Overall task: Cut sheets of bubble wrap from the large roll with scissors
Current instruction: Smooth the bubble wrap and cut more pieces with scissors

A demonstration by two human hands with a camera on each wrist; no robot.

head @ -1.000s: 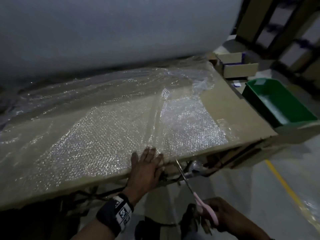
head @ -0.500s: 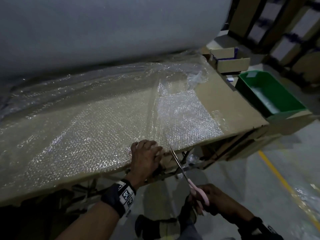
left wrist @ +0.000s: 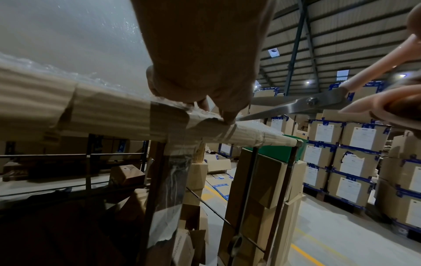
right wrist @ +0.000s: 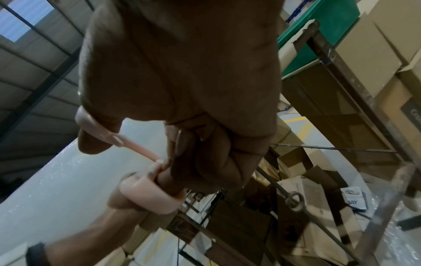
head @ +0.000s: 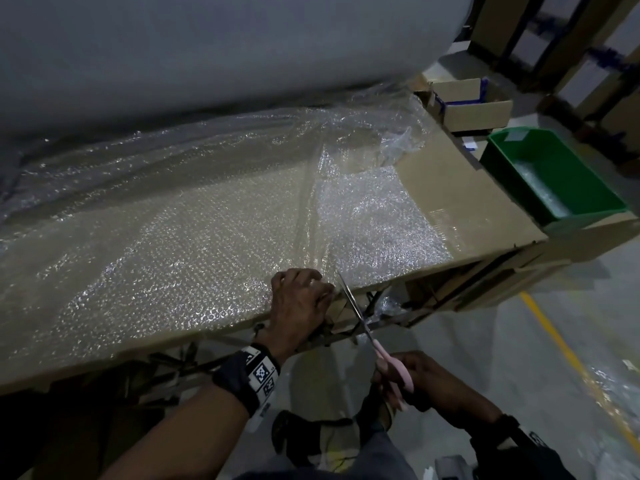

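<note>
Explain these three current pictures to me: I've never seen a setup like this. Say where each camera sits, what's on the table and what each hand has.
There is no machine here, just a person wearing three cameras. The head view looks down from the forehead; the other two views look along each wrist toward the fingers.

A cardboard-topped table carries bubble wrap pulled off the huge roll behind it. A green bin and an open box sit at the far right.

The left hand pinches the wrap at the table's near edge. The right hand grips pink-handled scissors, blades open, tips at the wrap's edge right beside the left fingers.
</note>
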